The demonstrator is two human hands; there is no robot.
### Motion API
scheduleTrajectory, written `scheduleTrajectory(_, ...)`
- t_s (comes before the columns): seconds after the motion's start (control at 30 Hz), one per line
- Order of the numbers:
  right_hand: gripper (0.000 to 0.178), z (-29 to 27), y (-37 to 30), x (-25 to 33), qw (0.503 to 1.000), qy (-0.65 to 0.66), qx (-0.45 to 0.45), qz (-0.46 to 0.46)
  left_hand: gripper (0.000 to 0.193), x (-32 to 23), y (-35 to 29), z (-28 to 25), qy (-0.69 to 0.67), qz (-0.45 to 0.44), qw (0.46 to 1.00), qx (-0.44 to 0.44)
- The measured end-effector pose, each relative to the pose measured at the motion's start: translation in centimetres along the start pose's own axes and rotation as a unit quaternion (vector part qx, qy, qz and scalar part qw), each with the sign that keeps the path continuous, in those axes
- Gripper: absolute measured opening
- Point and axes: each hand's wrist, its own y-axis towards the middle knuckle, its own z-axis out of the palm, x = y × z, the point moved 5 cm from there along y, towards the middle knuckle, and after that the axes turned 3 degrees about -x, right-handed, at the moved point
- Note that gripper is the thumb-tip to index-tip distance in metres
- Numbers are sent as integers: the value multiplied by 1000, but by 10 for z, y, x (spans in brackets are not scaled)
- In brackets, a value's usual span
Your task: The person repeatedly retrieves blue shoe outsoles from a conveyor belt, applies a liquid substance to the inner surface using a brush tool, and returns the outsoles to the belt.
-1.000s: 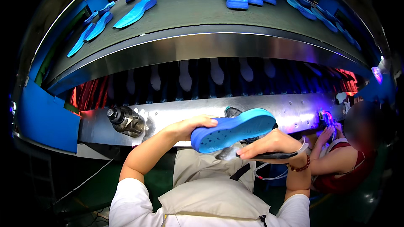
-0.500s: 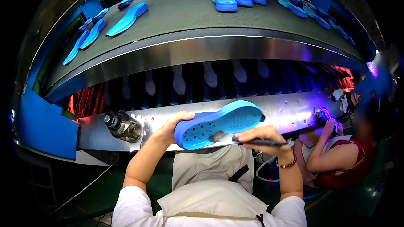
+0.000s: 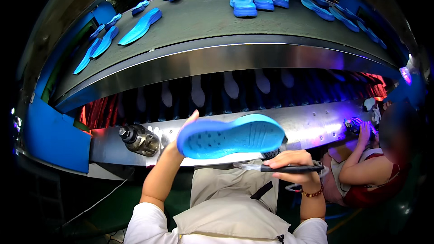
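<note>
A bright blue shoe sole (image 3: pixel 233 136) is held up over the front edge of the metal bench, its hollow, holed inner face turned toward me. My left hand (image 3: pixel 185 128) grips its left end from behind, with most of the fingers hidden. Below the sole's right end, my right hand (image 3: pixel 294 163) is closed around a brush (image 3: pixel 254 167) with a black handle. The brush tip points left and is apart from the sole. A black textured object (image 3: pixel 271 154) shows partly beneath the sole's right end.
A dark-capped bottle (image 3: pixel 141 141) stands on the metal bench (image 3: pixel 312 126) at left. Beyond, a conveyor belt (image 3: pixel 194 23) carries several blue soles (image 3: pixel 243 5). Pale sole-shaped forms (image 3: pixel 197 92) line the dark gap under it. A co-worker (image 3: pixel 370 171) sits close at right.
The brush has come off the sole's inner face and moved down, toward me. The sole has tilted and shifted slightly left in my left hand.
</note>
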Motion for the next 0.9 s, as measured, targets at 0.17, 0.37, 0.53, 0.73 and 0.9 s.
scheduleTrajectory(0.17,21,14,10,-21,985,-10,-134,110,89,43,59,7,-210,110,963,132)
scheduleTrajectory(0.37,19,11,23,-66,967,-17,-180,178,90,67,75,12,-193,105,974,60)
scheduleTrajectory(0.53,18,59,15,-14,959,-265,-17,-98,94,37,60,3,-164,205,965,26)
scheduleTrajectory(0.73,18,19,30,-19,994,-44,-72,70,90,36,51,23,-172,215,961,27)
scheduleTrajectory(0.9,21,44,27,3,993,-86,25,-77,85,23,47,37,-150,277,947,67)
